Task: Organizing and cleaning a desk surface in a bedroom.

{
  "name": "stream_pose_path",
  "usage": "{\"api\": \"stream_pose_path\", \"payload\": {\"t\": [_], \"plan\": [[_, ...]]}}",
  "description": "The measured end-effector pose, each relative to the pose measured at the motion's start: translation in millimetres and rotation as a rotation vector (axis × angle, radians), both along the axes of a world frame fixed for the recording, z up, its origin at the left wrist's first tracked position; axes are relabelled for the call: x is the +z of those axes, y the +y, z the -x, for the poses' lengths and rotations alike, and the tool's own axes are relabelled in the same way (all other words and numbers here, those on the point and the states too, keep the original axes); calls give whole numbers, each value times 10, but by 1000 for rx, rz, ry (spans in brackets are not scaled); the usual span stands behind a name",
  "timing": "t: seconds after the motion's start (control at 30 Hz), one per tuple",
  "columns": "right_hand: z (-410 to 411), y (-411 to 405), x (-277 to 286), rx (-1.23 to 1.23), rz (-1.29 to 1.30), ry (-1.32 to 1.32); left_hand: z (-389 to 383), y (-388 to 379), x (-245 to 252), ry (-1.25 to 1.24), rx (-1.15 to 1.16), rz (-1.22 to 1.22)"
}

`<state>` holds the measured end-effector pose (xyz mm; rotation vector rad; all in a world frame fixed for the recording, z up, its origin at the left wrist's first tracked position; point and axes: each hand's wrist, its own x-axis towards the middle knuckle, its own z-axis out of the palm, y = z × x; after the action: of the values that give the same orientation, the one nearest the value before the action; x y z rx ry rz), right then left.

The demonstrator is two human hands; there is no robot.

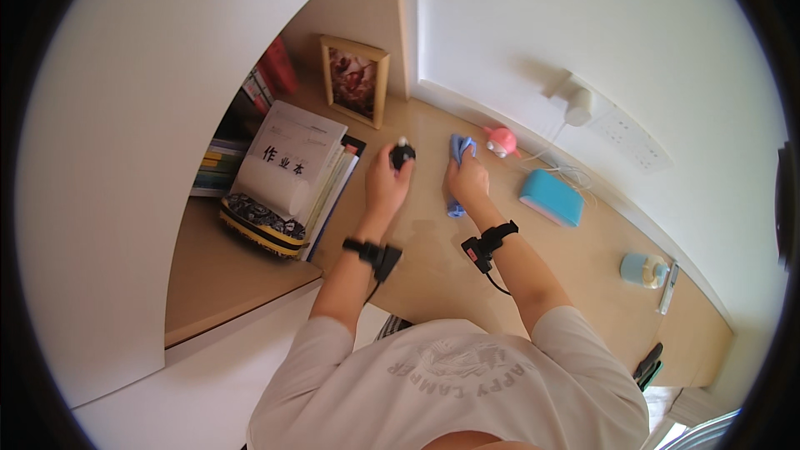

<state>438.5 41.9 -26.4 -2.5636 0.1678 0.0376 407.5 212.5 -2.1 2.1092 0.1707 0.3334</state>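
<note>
My left hand (386, 181) grips a small black object with a pale top (403, 154), perhaps a figurine; its exact kind is hard to make out. To the right, my right hand (469, 180) is closed around a blue cloth (461, 145), whose folds stick out above and below the fist. Both hands are over the light wood desk (431, 269), apart from each other. Just beyond the right hand sits a pink whale-shaped toy (500, 141). A wooden picture frame (355, 80) stands up behind my left hand.
Left of my arms, notebooks (290, 137) carry a white cylinder (275, 186) and a patterned pencil case (265, 222). On the right are a blue box (552, 196), thin white cables (572, 176) and a light-blue bottle (644, 270). A power strip (631, 134) is mounted on the wall.
</note>
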Motion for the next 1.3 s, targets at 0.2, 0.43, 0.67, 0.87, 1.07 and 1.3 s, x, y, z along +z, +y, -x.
{"api": "stream_pose_path", "payload": {"t": [0.2,0.43,0.67,0.87,1.07,1.3], "plan": [[-870,518,59,238,84,10,1095,268,-69,110,37,252],[-450,756,-181,835,1,-280,1743,435,179,77,133,396],[1074,775,118,1443,56,86,2077,548,508,-66,120,357],[540,775,453,959,-111,72,2353,722,652,-181,165,349],[-197,865,5,290,262,-51,2595,706,481,-102,150,466],[1188,1449,-7,1004,59,-155,2733,787,381,-87,122,490]]}}
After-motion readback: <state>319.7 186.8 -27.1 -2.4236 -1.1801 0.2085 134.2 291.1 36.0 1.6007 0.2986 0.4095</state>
